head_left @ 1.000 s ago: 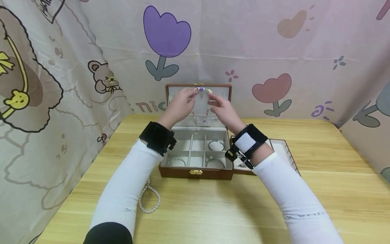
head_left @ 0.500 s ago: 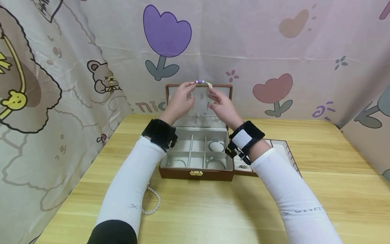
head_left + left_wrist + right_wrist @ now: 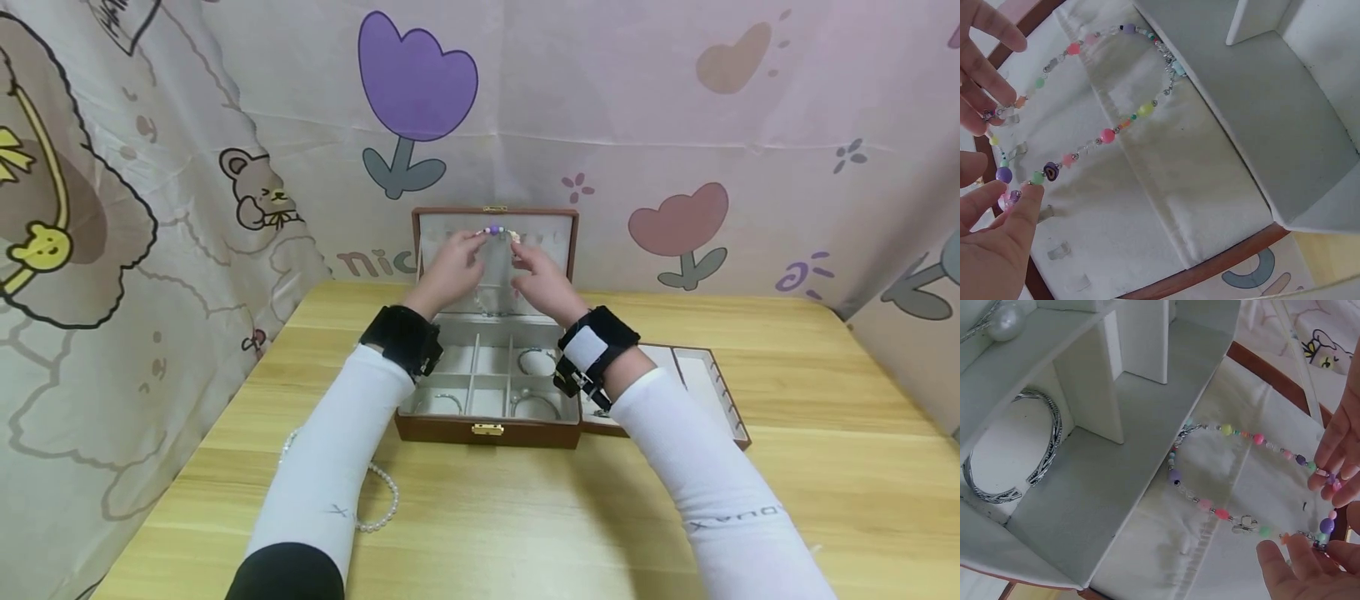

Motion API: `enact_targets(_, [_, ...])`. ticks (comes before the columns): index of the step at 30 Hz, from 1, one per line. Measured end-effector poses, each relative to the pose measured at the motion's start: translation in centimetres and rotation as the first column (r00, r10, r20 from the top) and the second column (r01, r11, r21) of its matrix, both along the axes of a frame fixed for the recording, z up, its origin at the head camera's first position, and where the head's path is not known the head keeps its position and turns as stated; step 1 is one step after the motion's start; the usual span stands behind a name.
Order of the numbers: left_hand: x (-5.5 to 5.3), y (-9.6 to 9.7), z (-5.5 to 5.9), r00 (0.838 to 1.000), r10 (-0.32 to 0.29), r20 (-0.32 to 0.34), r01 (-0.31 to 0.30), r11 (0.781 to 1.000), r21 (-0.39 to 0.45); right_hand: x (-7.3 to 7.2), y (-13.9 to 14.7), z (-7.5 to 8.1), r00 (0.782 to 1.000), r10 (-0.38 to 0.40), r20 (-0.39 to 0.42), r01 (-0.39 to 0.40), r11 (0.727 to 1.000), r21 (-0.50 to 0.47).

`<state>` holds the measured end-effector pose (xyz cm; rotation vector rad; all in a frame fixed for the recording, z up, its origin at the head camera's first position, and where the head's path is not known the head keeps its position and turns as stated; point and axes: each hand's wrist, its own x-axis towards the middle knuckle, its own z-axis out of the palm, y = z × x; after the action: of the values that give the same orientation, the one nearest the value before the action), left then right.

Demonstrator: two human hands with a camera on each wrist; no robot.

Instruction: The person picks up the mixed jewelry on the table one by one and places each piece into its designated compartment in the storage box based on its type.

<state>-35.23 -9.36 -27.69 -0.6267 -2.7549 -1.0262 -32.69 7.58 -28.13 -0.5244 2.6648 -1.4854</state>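
A colourful beaded necklace (image 3: 494,229) hangs in a loop in front of the raised lid (image 3: 572,250) of a brown jewellery box. My left hand (image 3: 452,271) pinches its upper strand on one side, and my right hand (image 3: 546,285) pinches it a short way along. In the left wrist view, the strand's pink bead (image 3: 1107,135) and its neighbours drape over the white lid lining (image 3: 1166,194). Small clear tabs (image 3: 1059,251) line the lid's top, close to the fingertips. The right wrist view shows the clasp end (image 3: 1188,430) low, near the compartments.
Bracelets, one of them braided silver (image 3: 1054,425), lie in the divided box (image 3: 442,427). A white-lined tray (image 3: 712,375) stands on the right, partly behind the right forearm. A pearl strand (image 3: 393,500) lies on the table (image 3: 480,533), partly under the left sleeve.
Both hands lift the beaded necklace to the lid's top edge, then bring it back down to just below that edge. Both keep their grip.
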Motion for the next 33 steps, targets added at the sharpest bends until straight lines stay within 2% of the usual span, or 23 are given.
enact_targets(6, [-0.2,0.1,-0.4,0.999,0.006,0.037,-0.007,1.0,0.031,0.0,-0.1,0.0,0.999,-0.019,-0.03,0.018,1.0,-0.008])
enact_targets(12, [-0.3,0.4,-1.1,0.998,-0.009,0.066,0.013,0.998,-0.064,-0.3,-0.1,-0.7,1.0,0.02,0.003,-0.02,0.998,0.053])
enact_targets(15, [-0.2,0.4,-1.3,0.998,-0.03,0.06,0.035,0.995,-0.088,-0.4,0.2,-1.1,1.0,0.025,0.005,-0.025,0.995,0.095])
enact_targets(22, [-0.1,0.1,-1.9,0.999,-0.046,0.015,0.047,0.989,-0.139,-0.4,0.8,-1.5,0.998,0.018,-0.063,-0.004,0.976,0.217])
enact_targets(26, [0.1,0.0,-2.2,0.999,-0.052,-0.007,0.05,0.988,-0.149,-0.5,0.8,-2.1,0.998,0.036,-0.052,-0.018,0.95,0.312])
enact_targets(31, [0.4,-0.2,-2.4,0.998,-0.049,-0.027,0.043,0.984,-0.17,-0.2,0.5,-2.9,0.998,0.063,-0.031,-0.04,0.873,0.485])
enact_targets(33, [0.4,-0.3,-2.5,0.999,-0.048,-0.024,0.044,0.984,-0.171,0.0,0.5,-3.3,0.999,0.052,-0.007,-0.041,0.857,0.514])
